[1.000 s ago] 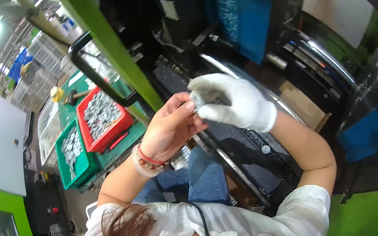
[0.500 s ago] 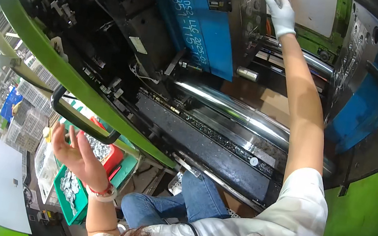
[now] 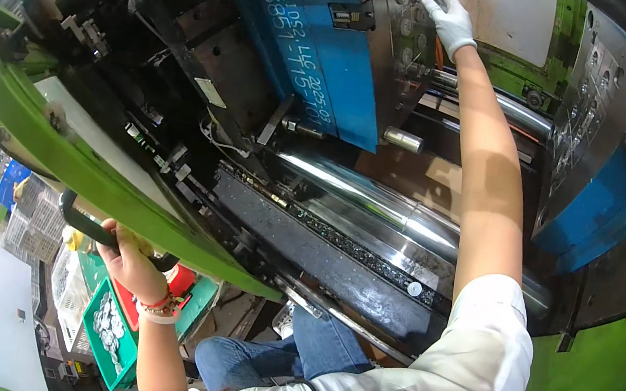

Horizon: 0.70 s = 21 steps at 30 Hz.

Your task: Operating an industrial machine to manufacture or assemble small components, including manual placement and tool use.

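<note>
My left hand (image 3: 132, 263), bare with bracelets at the wrist, is closed round the black handle (image 3: 88, 229) of a green machine door (image 3: 101, 162). My right hand (image 3: 451, 22), in a white glove, reaches far into the machine. Its fingertips are pinched against the metal face of a blue mould half (image 3: 304, 47), beside a row of round cavities (image 3: 405, 26). A small shiny bit seems to show at the fingertips, too small to name. Opposite stands the other mould half (image 3: 587, 116), its steel face towards my right arm.
Polished tie bars (image 3: 363, 191) cross below my right arm. A small round clear piece (image 3: 414, 289) lies on the dark machine bed (image 3: 336, 256). At the lower left, a green tray (image 3: 96, 325) holds several small parts near a red bin (image 3: 181, 281). Pale crates (image 3: 34, 221) are stacked behind.
My left hand, open in the air before, has taken hold of the door handle. The door has shifted left. My right fingers have moved left onto the mould face and closed.
</note>
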Tool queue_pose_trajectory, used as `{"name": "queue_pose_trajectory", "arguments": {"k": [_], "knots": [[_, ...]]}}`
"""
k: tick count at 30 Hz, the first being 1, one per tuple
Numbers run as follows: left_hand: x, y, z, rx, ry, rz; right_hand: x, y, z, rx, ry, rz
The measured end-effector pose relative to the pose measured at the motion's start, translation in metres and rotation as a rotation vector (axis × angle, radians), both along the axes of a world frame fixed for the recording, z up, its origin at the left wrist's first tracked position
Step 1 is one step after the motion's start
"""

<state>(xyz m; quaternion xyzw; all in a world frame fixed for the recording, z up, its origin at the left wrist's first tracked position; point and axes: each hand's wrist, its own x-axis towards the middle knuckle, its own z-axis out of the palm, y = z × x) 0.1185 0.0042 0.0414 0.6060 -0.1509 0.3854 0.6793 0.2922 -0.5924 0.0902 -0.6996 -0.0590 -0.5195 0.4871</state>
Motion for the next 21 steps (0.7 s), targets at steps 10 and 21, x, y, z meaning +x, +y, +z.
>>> {"name": "queue_pose_trajectory", "arguments": {"k": [10,21], "knots": [[0.000,0.003,-0.002,0.011,-0.019,-0.008,-0.001,0.002,0.013,-0.132,0.086,-0.251],[-0.002,0.001,-0.001,0.022,-0.035,-0.046,0.006,-0.007,0.012,-0.194,0.082,-0.271]]}}
